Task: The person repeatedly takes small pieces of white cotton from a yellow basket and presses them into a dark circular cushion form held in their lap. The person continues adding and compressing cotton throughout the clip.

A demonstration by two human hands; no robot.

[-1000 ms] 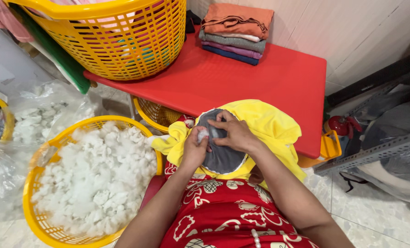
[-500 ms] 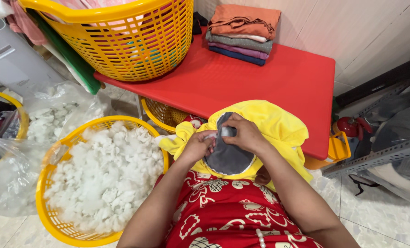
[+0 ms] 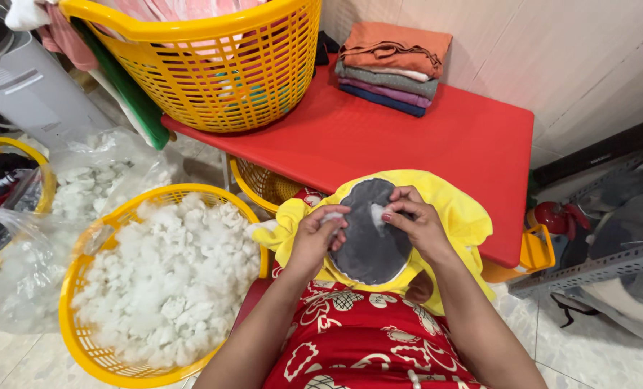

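Head view shows your left hand and right hand now pinching white stuffing into the yellow-and-grey cover, filling continuing.

Yellow cloth cover soft, matt; grey patch felt-like; stuffing fluffy.

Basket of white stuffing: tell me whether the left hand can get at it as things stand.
Probably yes. The basket of white stuffing sits open-topped just beside the left hand, nothing between them, though that hand now pinches stuffing at the yellow fabric piece.
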